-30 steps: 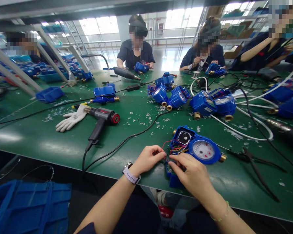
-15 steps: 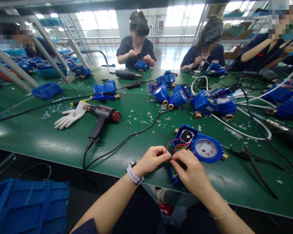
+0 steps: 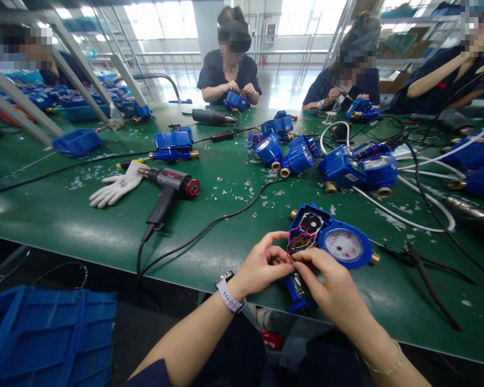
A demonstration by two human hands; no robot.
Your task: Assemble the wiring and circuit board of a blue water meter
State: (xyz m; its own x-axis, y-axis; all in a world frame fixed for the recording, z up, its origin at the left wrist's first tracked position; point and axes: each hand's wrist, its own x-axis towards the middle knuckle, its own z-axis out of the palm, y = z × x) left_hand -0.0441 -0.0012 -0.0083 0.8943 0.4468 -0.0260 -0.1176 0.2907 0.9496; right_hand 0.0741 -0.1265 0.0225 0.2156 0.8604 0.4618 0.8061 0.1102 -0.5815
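Now, closer together than a second before, the left hand (image 3: pixel 262 264) pinches the coloured wires (image 3: pixel 299 242) (gathered into a tighter loop, so the wiring work is mid-course) against the right hand (image 3: pixel 331 290), both wrists low, beside the open water meter (image 3: pixel 342 244) at the green table (image 3: pixel 387 301) edge.

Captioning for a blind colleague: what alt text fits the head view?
The left hand and right hand pinch coloured wires at an open blue meter on a green table. A heat gun, glove, pliers and more meters lie beyond; other people work opposite.
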